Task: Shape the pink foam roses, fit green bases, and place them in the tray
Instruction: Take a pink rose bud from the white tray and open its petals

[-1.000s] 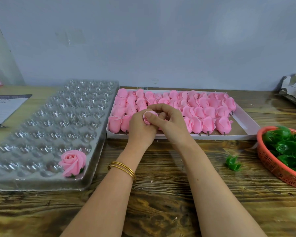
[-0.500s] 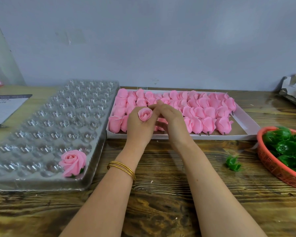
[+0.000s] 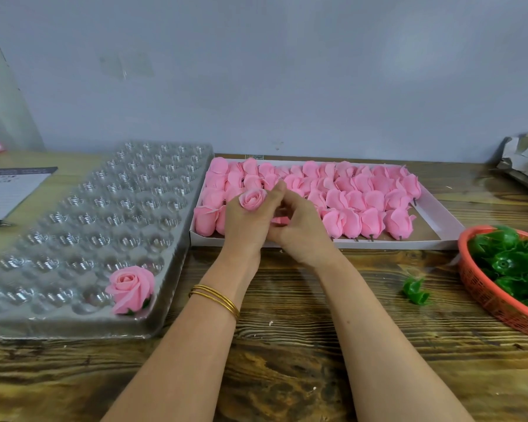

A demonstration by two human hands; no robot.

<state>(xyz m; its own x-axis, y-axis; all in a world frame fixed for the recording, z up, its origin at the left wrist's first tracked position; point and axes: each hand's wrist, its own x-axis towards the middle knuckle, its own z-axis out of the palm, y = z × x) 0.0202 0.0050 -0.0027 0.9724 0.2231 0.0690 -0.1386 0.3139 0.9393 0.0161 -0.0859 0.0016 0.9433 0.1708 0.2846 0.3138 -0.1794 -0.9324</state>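
One finished rose point(image 3: 130, 284) sits in the near-right pocket of the tray point(image 3: 73, 208). Just right of the tray, left hand point(image 3: 244, 229) fingers clamp a second rose point(image 3: 252, 199) while right hand point(image 3: 301, 236) fingers pinch its petals. It looks mid-shaping, with base-fitting, placing and dozens more ahead.

glossy plastic tray point(image 3: 73, 226), matt (foam) roses point(image 3: 363, 202)
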